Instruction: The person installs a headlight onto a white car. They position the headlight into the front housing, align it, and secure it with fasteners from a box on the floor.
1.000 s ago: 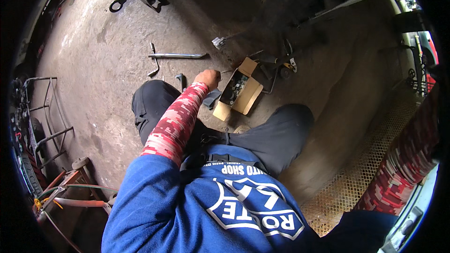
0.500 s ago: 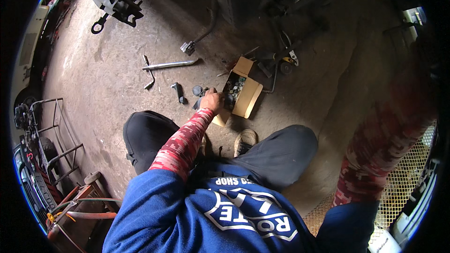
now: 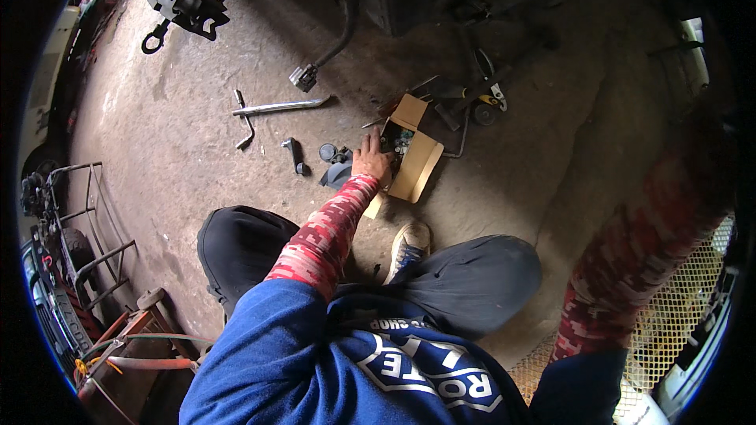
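My left hand (image 3: 372, 160) lies over the left side of an open cardboard box (image 3: 425, 156), fingers stretched forward and slightly apart, back of the hand up. Small mixed hardware (image 3: 400, 142) shows inside the box, partly covered by that hand. Just left of the hand sit a dark grey curved piece (image 3: 336, 175) and a small round black part (image 3: 327, 153). My right forearm (image 3: 606, 283), in a red camouflage sleeve, reaches out to the far right. Its hand is lost in the dark there, so its fingers cannot be made out.
A long-handled wrench (image 3: 279, 107) and a black crank-shaped part (image 3: 297, 157) lie on the concrete at left. Pliers (image 3: 494, 86) and other tools lie beyond the box. A cable with a connector (image 3: 303, 77) hangs ahead. Metal mesh (image 3: 669, 323) borders the right; a cart (image 3: 142, 346) stands left.
My left hand has shifted slightly right and forward, its fingers opening out over the box edge. The view has moved a little; my right arm remains stretched out to the right.
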A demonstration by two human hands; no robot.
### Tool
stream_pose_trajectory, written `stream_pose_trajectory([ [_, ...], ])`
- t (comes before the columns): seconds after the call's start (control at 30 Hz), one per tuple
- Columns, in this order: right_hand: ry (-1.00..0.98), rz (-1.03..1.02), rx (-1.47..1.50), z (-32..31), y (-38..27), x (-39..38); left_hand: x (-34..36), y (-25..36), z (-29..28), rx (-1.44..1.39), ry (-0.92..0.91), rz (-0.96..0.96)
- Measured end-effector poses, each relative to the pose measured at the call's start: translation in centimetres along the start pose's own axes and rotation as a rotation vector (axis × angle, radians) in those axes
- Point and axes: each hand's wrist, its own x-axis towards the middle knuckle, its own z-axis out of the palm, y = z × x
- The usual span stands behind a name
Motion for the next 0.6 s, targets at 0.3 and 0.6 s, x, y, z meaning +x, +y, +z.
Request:
stream_pose_trajectory([
  [0.3, -0.011, 0.122, 0.073, 1.7, -0.9, -3.2, -1.0, -0.5, 0.0, -0.107, 0.172, -0.023],
  [0.6, -0.062, 0.747, 0.372, 3.9, -4.6, -9.8, -1.5, -0.3, 1.0, -0.055, 0.120, -0.048],
])
